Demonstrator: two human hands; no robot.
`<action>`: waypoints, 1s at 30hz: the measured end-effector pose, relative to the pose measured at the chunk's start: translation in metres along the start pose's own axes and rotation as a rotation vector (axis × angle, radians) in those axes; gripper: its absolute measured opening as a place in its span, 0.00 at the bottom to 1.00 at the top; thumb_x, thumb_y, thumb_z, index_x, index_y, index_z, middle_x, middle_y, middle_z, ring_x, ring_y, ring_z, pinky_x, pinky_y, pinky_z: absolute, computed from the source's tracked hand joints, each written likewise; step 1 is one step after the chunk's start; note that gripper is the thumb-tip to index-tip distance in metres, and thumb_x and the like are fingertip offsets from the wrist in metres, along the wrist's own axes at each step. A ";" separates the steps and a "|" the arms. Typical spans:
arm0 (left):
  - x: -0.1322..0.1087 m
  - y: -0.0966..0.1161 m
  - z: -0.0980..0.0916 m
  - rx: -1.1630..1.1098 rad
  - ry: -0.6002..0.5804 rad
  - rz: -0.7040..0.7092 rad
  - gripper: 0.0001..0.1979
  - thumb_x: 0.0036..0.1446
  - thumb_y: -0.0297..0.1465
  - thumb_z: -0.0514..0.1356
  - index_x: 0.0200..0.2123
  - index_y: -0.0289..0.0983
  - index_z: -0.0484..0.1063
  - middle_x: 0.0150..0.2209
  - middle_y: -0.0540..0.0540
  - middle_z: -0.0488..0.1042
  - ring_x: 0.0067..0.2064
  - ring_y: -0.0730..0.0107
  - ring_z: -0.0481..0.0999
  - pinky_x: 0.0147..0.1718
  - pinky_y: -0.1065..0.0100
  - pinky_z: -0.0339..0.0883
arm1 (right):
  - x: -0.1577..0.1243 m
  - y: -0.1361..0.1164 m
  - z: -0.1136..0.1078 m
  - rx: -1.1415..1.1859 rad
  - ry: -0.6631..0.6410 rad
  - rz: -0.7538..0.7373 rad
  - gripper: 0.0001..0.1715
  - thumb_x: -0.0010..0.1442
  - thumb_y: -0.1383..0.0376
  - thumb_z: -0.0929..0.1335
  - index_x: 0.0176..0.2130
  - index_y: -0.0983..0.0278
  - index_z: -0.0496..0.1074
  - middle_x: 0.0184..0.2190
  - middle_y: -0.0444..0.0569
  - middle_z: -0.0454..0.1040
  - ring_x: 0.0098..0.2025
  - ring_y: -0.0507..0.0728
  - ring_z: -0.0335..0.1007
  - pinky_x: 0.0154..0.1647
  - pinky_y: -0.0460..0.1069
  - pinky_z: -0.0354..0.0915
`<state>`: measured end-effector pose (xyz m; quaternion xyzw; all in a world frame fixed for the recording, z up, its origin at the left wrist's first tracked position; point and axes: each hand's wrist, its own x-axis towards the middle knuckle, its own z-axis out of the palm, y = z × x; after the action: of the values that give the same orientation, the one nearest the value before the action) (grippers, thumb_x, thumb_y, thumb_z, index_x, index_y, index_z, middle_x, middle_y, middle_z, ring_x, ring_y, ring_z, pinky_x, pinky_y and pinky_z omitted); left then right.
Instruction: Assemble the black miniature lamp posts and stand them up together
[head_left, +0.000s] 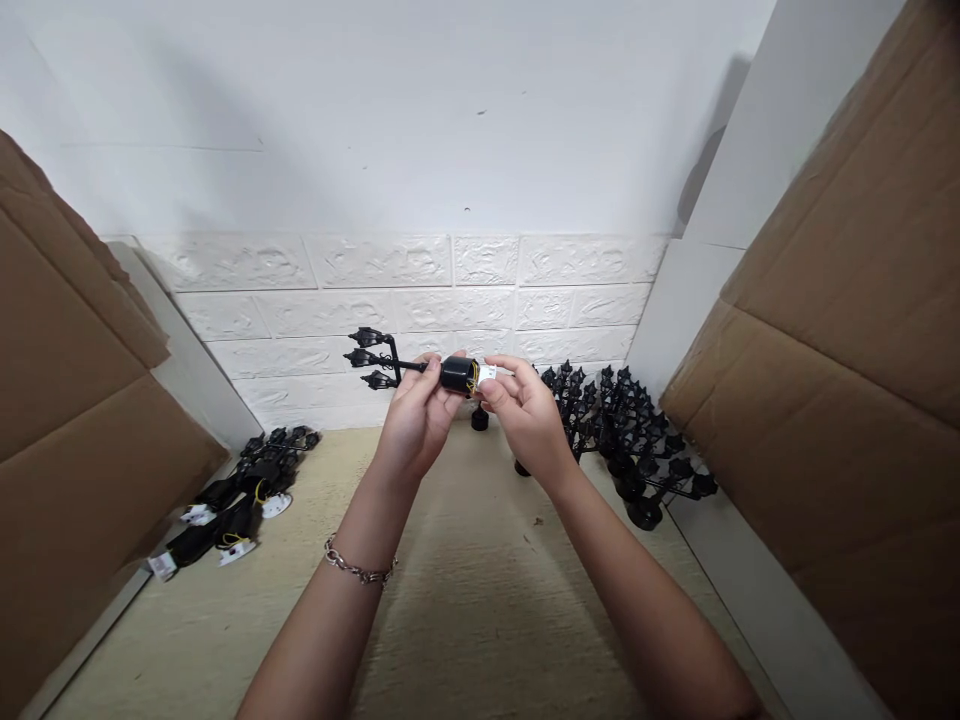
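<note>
A black miniature street lamp (pixel 457 374) lies sideways in the air at the middle, its three lantern heads pointing left. My left hand (pixel 420 415) is closed around its post and the lower side of its round base. Yellow wires show at the open end of the base. Just right of them, my right hand (pixel 529 410) pinches a white disc-like part (pixel 487 373) between thumb and fingers. The white part is beside the base opening, and the fingers partly hide it.
Several black lamps with white parts and yellow wires lie in a pile (pixel 262 480) at the left. Many upright black lamps (pixel 630 430) crowd the right side. A small black base (pixel 479 418) stands near the brick-patterned wall (pixel 382 262). Cardboard (pixel 847 330) flanks both sides.
</note>
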<state>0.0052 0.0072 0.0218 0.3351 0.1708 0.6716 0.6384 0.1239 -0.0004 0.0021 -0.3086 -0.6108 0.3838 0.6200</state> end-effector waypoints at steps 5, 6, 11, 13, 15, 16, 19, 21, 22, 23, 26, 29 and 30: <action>-0.002 -0.001 -0.002 0.080 -0.070 0.007 0.05 0.55 0.21 0.52 0.30 0.35 0.64 0.36 0.43 0.74 0.41 0.72 0.73 0.41 0.70 0.66 | 0.001 0.001 -0.001 -0.010 -0.014 0.057 0.20 0.54 0.53 0.65 0.42 0.63 0.64 0.32 0.47 0.74 0.35 0.53 0.71 0.36 0.49 0.66; -0.002 -0.001 -0.002 0.099 -0.095 0.013 0.04 0.54 0.21 0.53 0.30 0.35 0.65 0.37 0.43 0.74 0.41 0.71 0.73 0.41 0.70 0.66 | 0.001 0.001 -0.001 0.003 -0.014 0.060 0.20 0.54 0.53 0.65 0.42 0.63 0.64 0.31 0.46 0.75 0.35 0.53 0.72 0.36 0.48 0.66; -0.004 0.001 -0.002 0.159 -0.156 0.051 0.03 0.51 0.22 0.57 0.30 0.35 0.66 0.38 0.43 0.74 0.43 0.70 0.73 0.44 0.68 0.65 | 0.000 -0.001 0.000 0.092 -0.001 0.109 0.20 0.53 0.52 0.66 0.41 0.62 0.64 0.30 0.46 0.75 0.34 0.53 0.73 0.33 0.47 0.68; -0.005 0.001 -0.002 0.175 -0.159 0.057 0.03 0.51 0.23 0.58 0.30 0.35 0.66 0.39 0.44 0.74 0.43 0.69 0.73 0.44 0.68 0.65 | 0.000 -0.002 0.001 0.112 0.009 0.126 0.22 0.52 0.51 0.66 0.41 0.62 0.64 0.28 0.45 0.74 0.33 0.54 0.74 0.33 0.48 0.69; -0.005 0.001 -0.001 0.184 -0.160 0.062 0.04 0.50 0.23 0.58 0.30 0.35 0.66 0.40 0.44 0.74 0.44 0.69 0.72 0.45 0.68 0.65 | -0.001 -0.003 0.002 0.120 0.021 0.133 0.23 0.51 0.50 0.67 0.39 0.63 0.65 0.27 0.45 0.74 0.32 0.54 0.74 0.34 0.48 0.69; -0.006 0.000 -0.001 0.188 -0.159 0.065 0.04 0.50 0.23 0.59 0.30 0.35 0.66 0.41 0.44 0.74 0.45 0.69 0.72 0.44 0.69 0.65 | -0.001 -0.003 0.002 0.115 0.026 0.133 0.23 0.50 0.50 0.67 0.39 0.64 0.65 0.27 0.45 0.75 0.31 0.54 0.74 0.34 0.49 0.70; -0.006 0.000 0.000 0.189 -0.144 0.064 0.03 0.50 0.24 0.59 0.30 0.35 0.66 0.40 0.44 0.74 0.44 0.68 0.73 0.42 0.70 0.66 | -0.002 -0.004 0.002 0.041 0.037 0.114 0.24 0.50 0.49 0.67 0.39 0.64 0.67 0.29 0.47 0.75 0.30 0.54 0.74 0.35 0.50 0.70; -0.006 -0.001 0.000 0.175 -0.123 0.062 0.03 0.52 0.23 0.57 0.30 0.35 0.66 0.39 0.44 0.74 0.43 0.69 0.73 0.40 0.71 0.68 | -0.002 -0.003 0.001 -0.024 0.018 0.094 0.26 0.49 0.50 0.67 0.42 0.64 0.67 0.31 0.49 0.76 0.31 0.55 0.73 0.36 0.51 0.69; -0.005 0.000 0.000 0.165 -0.108 0.061 0.02 0.53 0.23 0.57 0.30 0.35 0.66 0.39 0.44 0.74 0.42 0.70 0.73 0.38 0.72 0.68 | -0.002 -0.003 0.000 -0.055 0.002 0.087 0.27 0.49 0.51 0.68 0.44 0.64 0.67 0.33 0.50 0.76 0.33 0.56 0.73 0.36 0.52 0.69; -0.005 0.000 0.000 0.154 -0.093 0.057 0.02 0.53 0.23 0.56 0.30 0.35 0.66 0.38 0.44 0.74 0.41 0.70 0.74 0.36 0.72 0.69 | -0.002 -0.003 -0.001 -0.087 -0.017 0.082 0.29 0.48 0.52 0.69 0.46 0.64 0.66 0.36 0.51 0.75 0.34 0.56 0.73 0.37 0.52 0.69; -0.003 0.001 0.001 0.113 -0.058 0.022 0.03 0.55 0.24 0.54 0.31 0.35 0.66 0.37 0.43 0.74 0.36 0.71 0.74 0.32 0.73 0.69 | -0.003 -0.006 -0.005 -0.177 -0.068 0.074 0.33 0.48 0.56 0.70 0.52 0.63 0.63 0.42 0.54 0.73 0.36 0.57 0.73 0.38 0.53 0.69; -0.002 0.002 0.001 0.063 -0.034 -0.036 0.04 0.57 0.24 0.52 0.31 0.33 0.66 0.37 0.42 0.74 0.34 0.72 0.74 0.32 0.72 0.70 | -0.004 -0.013 -0.010 -0.283 -0.095 0.032 0.26 0.51 0.60 0.68 0.50 0.62 0.66 0.38 0.50 0.75 0.34 0.56 0.74 0.36 0.51 0.68; -0.002 0.001 0.001 0.054 -0.030 -0.056 0.05 0.57 0.24 0.51 0.30 0.32 0.66 0.37 0.41 0.74 0.34 0.72 0.74 0.32 0.72 0.70 | -0.004 -0.016 -0.011 -0.332 -0.097 0.010 0.23 0.52 0.61 0.68 0.48 0.62 0.68 0.35 0.48 0.76 0.33 0.56 0.74 0.35 0.50 0.68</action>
<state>0.0048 0.0050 0.0231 0.3572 0.1888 0.6436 0.6501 0.1370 -0.0108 0.0127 -0.3910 -0.6934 0.2950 0.5285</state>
